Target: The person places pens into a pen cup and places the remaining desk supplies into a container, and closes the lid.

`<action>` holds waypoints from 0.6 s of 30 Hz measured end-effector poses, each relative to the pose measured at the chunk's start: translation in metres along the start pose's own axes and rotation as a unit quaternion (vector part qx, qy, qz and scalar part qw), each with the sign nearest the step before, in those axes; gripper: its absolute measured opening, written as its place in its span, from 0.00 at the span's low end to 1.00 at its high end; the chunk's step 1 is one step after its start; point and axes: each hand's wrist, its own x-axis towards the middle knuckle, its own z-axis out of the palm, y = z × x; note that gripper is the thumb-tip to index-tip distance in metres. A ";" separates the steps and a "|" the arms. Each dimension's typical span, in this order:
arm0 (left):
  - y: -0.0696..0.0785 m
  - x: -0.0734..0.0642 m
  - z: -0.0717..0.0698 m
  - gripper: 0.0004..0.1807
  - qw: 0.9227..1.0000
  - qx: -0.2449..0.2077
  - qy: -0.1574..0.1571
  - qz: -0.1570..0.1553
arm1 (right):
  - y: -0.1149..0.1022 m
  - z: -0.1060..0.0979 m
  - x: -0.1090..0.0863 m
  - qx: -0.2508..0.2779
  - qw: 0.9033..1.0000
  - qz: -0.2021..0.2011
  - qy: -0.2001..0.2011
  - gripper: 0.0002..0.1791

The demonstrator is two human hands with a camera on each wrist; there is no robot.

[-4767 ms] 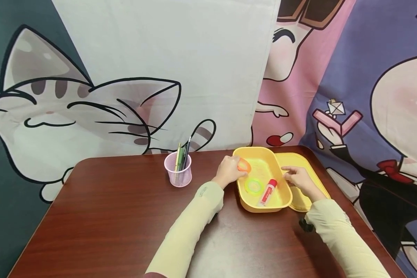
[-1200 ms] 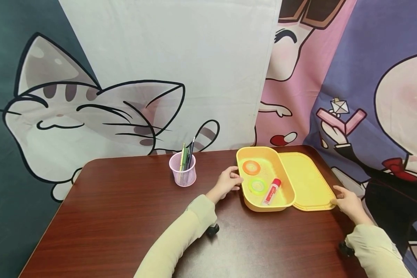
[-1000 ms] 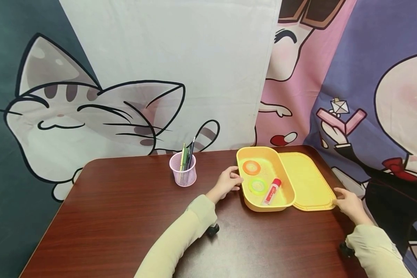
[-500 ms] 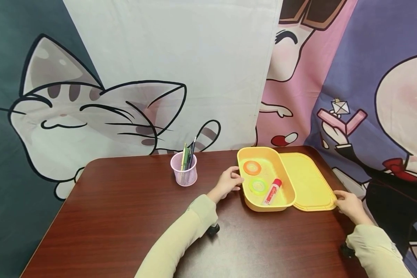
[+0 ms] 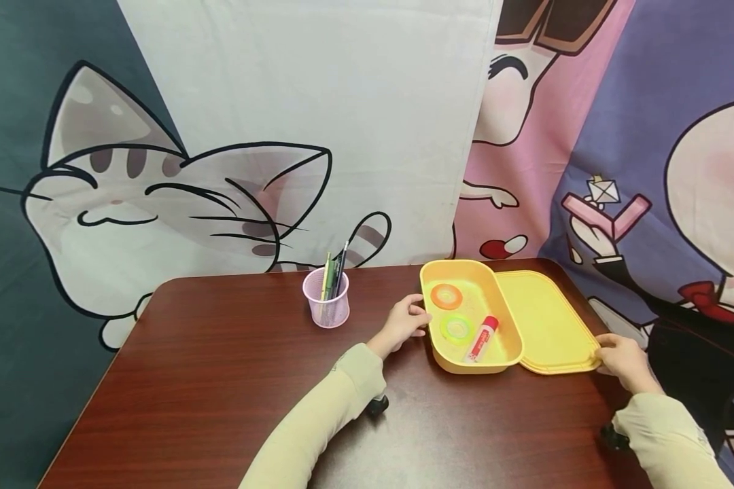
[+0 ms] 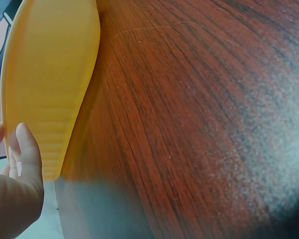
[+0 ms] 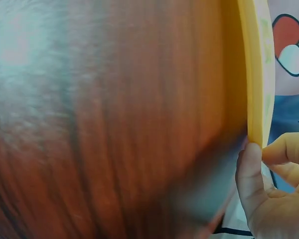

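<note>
My left hand (image 5: 402,322) is at the left side of the yellow plastic box (image 5: 504,339); in the left wrist view its thumb and finger pinch the box's rim. At the far right, my right hand (image 5: 626,363) pinches the right edge of the flat yellow lid (image 5: 550,326) between thumb and finger, clearly so in the right wrist view. The lid lies beside the box, its left part hidden behind it. Inside the box are an orange ring (image 5: 446,284), a yellow-green ring (image 5: 457,318), both like tape rolls, and a glue stick (image 5: 480,339) with a red cap.
A pink mesh cup (image 5: 329,314) of pens and pencils stands left of the box, towards the table's back edge. Behind the brown wooden table (image 5: 220,380) hangs a cartoon-printed backdrop (image 5: 355,102).
The orange ring, held in my left hand earlier, now lies in the box, and that hand is at the rim. My right hand has moved from beside the box to the lid's right edge.
</note>
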 end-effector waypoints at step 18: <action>0.000 0.000 0.000 0.27 1.000 -0.003 -0.001 0.002 | -0.032 -0.027 -0.006 0.065 0.997 -0.048 0.015 0.22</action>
